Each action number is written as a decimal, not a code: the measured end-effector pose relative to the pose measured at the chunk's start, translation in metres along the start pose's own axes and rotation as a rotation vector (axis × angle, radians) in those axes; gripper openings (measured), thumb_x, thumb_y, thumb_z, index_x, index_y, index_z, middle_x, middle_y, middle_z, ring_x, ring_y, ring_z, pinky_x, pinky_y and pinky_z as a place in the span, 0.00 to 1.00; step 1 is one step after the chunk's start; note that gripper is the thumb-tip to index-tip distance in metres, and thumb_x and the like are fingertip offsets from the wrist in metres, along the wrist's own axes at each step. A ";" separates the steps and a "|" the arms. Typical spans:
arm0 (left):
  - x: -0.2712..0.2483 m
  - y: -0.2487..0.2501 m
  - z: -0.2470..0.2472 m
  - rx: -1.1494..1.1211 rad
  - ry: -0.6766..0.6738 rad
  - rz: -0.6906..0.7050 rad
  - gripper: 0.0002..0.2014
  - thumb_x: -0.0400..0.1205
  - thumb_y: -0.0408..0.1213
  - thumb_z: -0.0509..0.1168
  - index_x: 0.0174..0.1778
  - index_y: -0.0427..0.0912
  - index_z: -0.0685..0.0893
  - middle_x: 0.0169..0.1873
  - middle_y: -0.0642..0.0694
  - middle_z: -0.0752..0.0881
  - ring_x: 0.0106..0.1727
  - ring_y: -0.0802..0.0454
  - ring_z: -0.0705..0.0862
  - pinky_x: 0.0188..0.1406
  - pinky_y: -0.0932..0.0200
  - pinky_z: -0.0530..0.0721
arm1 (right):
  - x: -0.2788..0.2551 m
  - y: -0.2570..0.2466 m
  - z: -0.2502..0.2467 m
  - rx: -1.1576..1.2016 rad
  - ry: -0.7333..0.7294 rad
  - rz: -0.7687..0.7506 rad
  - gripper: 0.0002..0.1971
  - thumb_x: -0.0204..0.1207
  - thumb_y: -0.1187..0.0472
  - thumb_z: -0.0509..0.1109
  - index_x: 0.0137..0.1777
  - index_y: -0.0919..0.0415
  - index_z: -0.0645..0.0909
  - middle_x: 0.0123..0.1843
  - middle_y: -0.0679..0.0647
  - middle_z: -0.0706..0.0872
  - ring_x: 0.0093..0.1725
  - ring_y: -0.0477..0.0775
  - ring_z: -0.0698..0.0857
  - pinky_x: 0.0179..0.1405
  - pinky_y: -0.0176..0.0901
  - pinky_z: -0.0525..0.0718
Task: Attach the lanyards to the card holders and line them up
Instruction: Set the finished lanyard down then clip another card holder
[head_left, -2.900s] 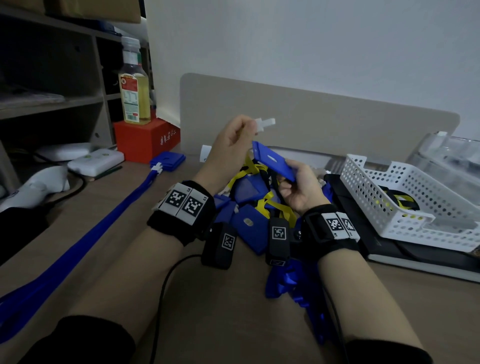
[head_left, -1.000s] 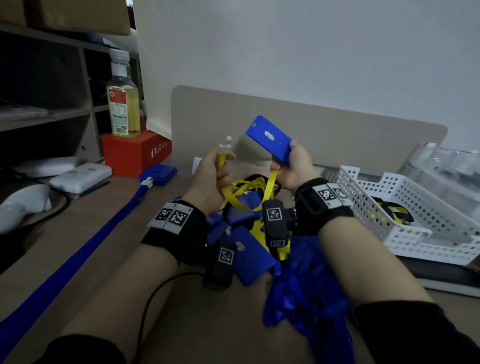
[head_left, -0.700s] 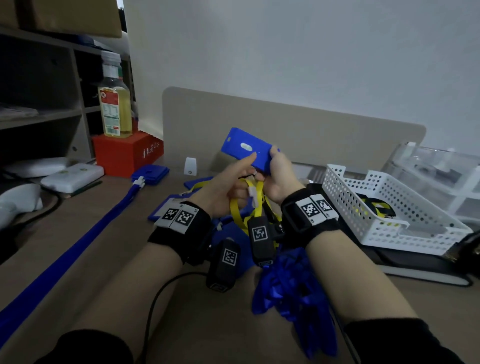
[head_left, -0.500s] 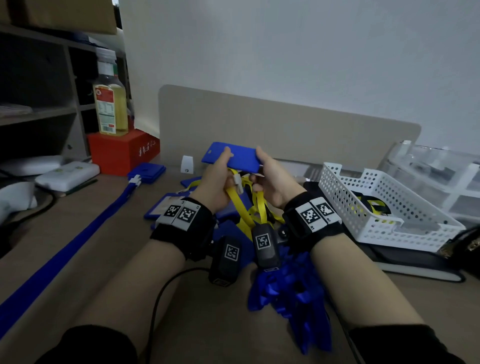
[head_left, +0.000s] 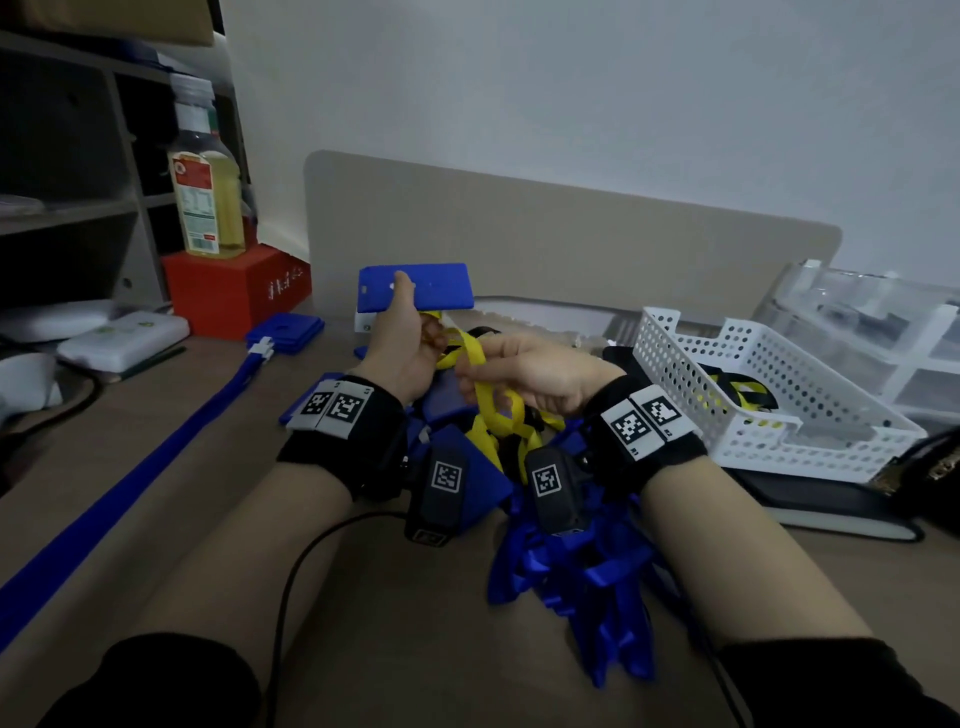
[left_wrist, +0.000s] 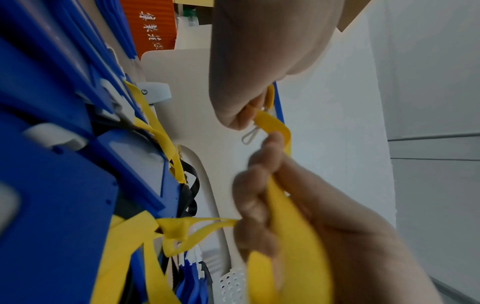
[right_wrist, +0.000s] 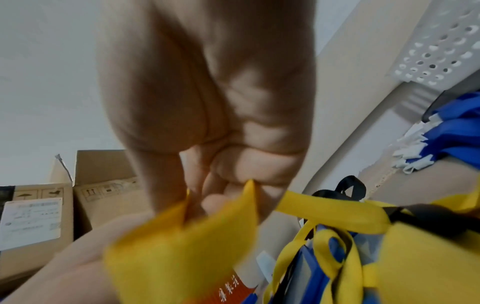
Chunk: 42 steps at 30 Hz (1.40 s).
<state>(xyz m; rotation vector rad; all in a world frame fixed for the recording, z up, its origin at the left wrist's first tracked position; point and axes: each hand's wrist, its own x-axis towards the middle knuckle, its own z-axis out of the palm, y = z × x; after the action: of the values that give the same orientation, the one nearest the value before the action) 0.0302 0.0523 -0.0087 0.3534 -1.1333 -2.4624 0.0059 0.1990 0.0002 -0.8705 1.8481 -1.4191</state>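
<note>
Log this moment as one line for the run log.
left hand: holds blue card holder raised | right hand: grips yellow lanyard | lanyard attachment: cannot tell | pile of holders and lanyards beneath

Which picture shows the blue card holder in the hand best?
The head view: the flat blue plastic card holder shows whole, held up. The left wrist view shows just its edge; the right wrist view hides it.

The head camera looks forward and down over both forearms at the desk (head_left: 156, 467), while each wrist camera sits close behind its own hand, facing along the fingers; all three views share the yellow lanyard (head_left: 470, 358) (left_wrist: 272, 123) (right_wrist: 182, 246).
</note>
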 end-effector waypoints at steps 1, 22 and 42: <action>0.001 -0.001 0.000 0.018 0.007 -0.008 0.20 0.87 0.54 0.55 0.32 0.47 0.71 0.15 0.53 0.71 0.20 0.57 0.71 0.23 0.62 0.71 | -0.001 -0.002 -0.004 0.026 0.069 -0.033 0.11 0.83 0.72 0.59 0.47 0.60 0.81 0.31 0.50 0.88 0.28 0.41 0.86 0.19 0.29 0.77; -0.015 -0.043 0.049 0.341 -0.132 -0.086 0.13 0.85 0.57 0.56 0.41 0.54 0.75 0.39 0.51 0.78 0.37 0.55 0.74 0.40 0.57 0.72 | -0.104 -0.040 -0.180 -0.009 1.244 0.098 0.13 0.82 0.70 0.54 0.40 0.62 0.76 0.23 0.47 0.84 0.25 0.43 0.76 0.17 0.30 0.70; 0.021 -0.049 0.071 0.416 -0.246 -0.196 0.13 0.88 0.49 0.53 0.53 0.46 0.78 0.44 0.47 0.89 0.38 0.54 0.89 0.39 0.59 0.82 | 0.018 0.006 -0.147 -0.799 0.612 0.507 0.18 0.78 0.58 0.66 0.65 0.67 0.81 0.65 0.58 0.82 0.63 0.59 0.81 0.58 0.43 0.79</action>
<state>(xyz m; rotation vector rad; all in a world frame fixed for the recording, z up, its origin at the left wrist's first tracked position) -0.0288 0.1188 -0.0024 0.2960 -1.8014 -2.4708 -0.1247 0.2660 0.0237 -0.2282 2.9227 -0.6285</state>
